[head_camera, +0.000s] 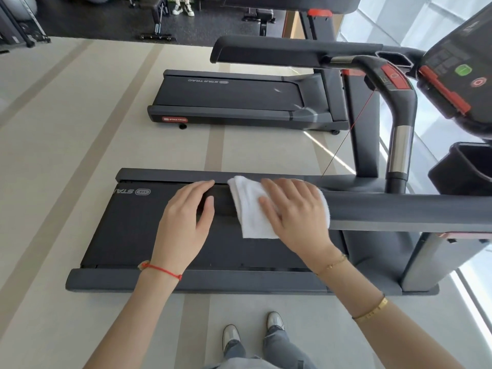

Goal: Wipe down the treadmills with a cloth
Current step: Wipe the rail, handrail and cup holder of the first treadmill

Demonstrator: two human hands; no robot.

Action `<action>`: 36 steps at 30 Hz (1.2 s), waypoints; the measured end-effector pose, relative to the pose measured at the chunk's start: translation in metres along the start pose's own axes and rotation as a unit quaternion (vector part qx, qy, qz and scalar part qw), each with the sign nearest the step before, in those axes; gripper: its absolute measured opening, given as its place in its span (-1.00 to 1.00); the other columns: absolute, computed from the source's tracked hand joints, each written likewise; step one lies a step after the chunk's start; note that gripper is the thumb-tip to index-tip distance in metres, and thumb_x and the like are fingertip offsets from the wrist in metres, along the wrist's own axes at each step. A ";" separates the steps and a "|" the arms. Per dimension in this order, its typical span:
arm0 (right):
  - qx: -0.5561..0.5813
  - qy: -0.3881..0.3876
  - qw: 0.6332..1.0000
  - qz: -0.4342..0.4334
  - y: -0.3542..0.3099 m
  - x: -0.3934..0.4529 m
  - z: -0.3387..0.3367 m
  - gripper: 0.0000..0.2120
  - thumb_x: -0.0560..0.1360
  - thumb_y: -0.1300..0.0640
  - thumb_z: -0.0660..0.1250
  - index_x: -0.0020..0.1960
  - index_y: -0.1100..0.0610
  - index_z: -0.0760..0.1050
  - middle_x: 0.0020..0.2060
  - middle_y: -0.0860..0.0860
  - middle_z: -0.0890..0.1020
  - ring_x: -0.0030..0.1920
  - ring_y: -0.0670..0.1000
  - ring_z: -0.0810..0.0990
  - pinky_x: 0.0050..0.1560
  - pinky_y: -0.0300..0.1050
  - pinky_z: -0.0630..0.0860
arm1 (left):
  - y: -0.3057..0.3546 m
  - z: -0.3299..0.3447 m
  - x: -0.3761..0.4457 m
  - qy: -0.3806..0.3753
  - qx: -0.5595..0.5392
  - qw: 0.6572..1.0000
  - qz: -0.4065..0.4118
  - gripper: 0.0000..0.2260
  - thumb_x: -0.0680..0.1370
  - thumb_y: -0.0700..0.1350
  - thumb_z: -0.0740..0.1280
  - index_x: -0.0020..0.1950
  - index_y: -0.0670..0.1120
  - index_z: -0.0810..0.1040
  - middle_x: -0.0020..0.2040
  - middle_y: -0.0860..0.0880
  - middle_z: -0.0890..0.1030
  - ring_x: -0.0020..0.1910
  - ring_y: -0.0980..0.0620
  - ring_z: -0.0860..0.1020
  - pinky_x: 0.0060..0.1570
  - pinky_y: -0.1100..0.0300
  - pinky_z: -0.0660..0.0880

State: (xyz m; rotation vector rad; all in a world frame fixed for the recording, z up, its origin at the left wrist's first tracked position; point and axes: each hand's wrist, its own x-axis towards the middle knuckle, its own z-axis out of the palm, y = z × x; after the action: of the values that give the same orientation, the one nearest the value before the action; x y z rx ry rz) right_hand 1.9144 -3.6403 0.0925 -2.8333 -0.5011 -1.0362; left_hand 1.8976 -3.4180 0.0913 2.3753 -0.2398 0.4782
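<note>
I stand beside a dark grey treadmill whose belt [133, 230] lies below my hands. Its near handrail [399, 209] runs in from the right at hand height. A folded white cloth [247, 209] is draped over the rail near its free end. My right hand [295, 211] lies spread on the cloth and presses it against the rail. My left hand [183, 219] wraps the rail's end just left of the cloth, thumb toward me and fingers over the far side.
A second treadmill [226, 97] stands parallel beyond a strip of pale floor. The console [452, 62] with red and green buttons and a dark side tray [463, 166] rise at the right. My shoes [231, 336] are on the floor. A bench [157, 17] and another person's feet [183, 8] are far back.
</note>
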 end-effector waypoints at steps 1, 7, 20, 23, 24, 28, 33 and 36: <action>-0.008 0.007 0.999 0.031 0.011 -0.002 -0.003 -0.70 0.63 0.02 0.13 -0.07 0.09 0.59 -0.30 -0.01 0.54 -0.28 0.10 0.47 -0.15 0.00 0.43 | 0.000 0.000 0.000 -0.001 -0.001 1.000 -0.001 -0.73 0.63 -0.15 0.23 0.33 -0.09 0.53 0.26 0.03 0.57 0.28 0.08 0.50 0.31 0.09 0.43; -0.003 0.046 0.987 0.152 -0.012 0.013 0.001 -0.65 0.57 0.13 0.11 -0.39 0.10 0.36 -0.48 0.00 0.38 -0.41 0.09 0.30 -0.26 0.00 0.32 | 0.001 -0.002 0.000 -0.011 0.005 1.000 0.001 -0.72 0.64 -0.13 0.22 0.34 -0.10 0.52 0.27 0.03 0.57 0.29 0.09 0.49 0.33 0.14 0.41; -0.011 0.046 0.988 0.149 0.000 0.011 0.004 -0.63 0.58 0.10 0.10 -0.40 0.09 0.32 -0.50 -0.01 0.36 -0.43 0.09 0.28 -0.29 0.01 0.32 | -0.006 -0.006 0.000 -0.023 -0.010 1.000 -0.007 -0.67 0.65 -0.08 0.19 0.40 -0.06 0.47 0.35 0.07 0.50 0.36 0.13 0.44 0.36 0.24 0.36; 0.011 0.029 0.993 0.111 -0.039 0.024 0.015 -0.64 0.59 0.06 0.12 -0.37 0.09 0.37 -0.47 -0.01 0.39 -0.42 0.08 0.29 -0.29 -0.01 0.30 | -0.007 -0.006 -0.004 -0.022 -0.020 0.999 -0.020 -0.67 0.64 -0.09 0.19 0.41 -0.06 0.44 0.35 0.08 0.50 0.34 0.14 0.45 0.33 0.34 0.34; 0.019 0.017 0.995 0.096 -0.052 0.026 0.019 -0.66 0.60 0.05 0.13 -0.32 0.08 0.43 -0.45 -0.01 0.42 -0.39 0.07 0.32 -0.27 -0.01 0.32 | -0.008 -0.006 -0.004 -0.023 -0.026 0.999 -0.024 -0.67 0.64 -0.10 0.18 0.41 -0.05 0.44 0.34 0.10 0.50 0.33 0.15 0.45 0.31 0.33 0.35; 0.032 -0.020 0.999 0.006 -0.048 0.020 0.017 -0.69 0.63 -0.05 0.13 0.06 0.07 0.59 -0.23 -0.01 0.57 -0.24 0.09 0.48 -0.12 0.02 0.43 | -0.011 -0.007 -0.007 -0.026 -0.032 0.999 -0.026 -0.68 0.65 -0.12 0.15 0.41 -0.02 0.43 0.34 0.13 0.49 0.33 0.17 0.45 0.30 0.34 0.37; 0.012 -0.004 0.996 0.088 -0.010 0.016 0.003 -0.65 0.61 0.04 0.14 -0.30 0.09 0.50 -0.46 -0.02 0.44 -0.43 0.08 0.36 -0.31 0.02 0.39 | -0.012 -0.010 -0.006 -0.034 -0.016 0.999 -0.023 -0.66 0.66 -0.10 0.16 0.44 -0.05 0.42 0.38 0.08 0.48 0.36 0.18 0.42 0.35 0.44 0.25; 0.022 0.012 0.989 0.148 -0.038 0.035 0.011 -0.61 0.53 0.12 0.18 -0.48 0.12 0.31 -0.58 0.00 0.30 -0.52 0.08 0.25 -0.42 -0.05 0.32 | -0.011 -0.009 -0.006 -0.032 -0.015 0.999 -0.018 -0.66 0.66 -0.11 0.16 0.44 -0.06 0.42 0.37 0.09 0.48 0.35 0.18 0.42 0.34 0.44 0.26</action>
State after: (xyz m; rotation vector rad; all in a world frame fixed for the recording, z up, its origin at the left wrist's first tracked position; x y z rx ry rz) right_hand 1.9340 -3.5927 0.1055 -2.7409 -0.0932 -0.9865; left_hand 1.8924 -3.4035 0.0889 2.3643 -0.2310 0.3785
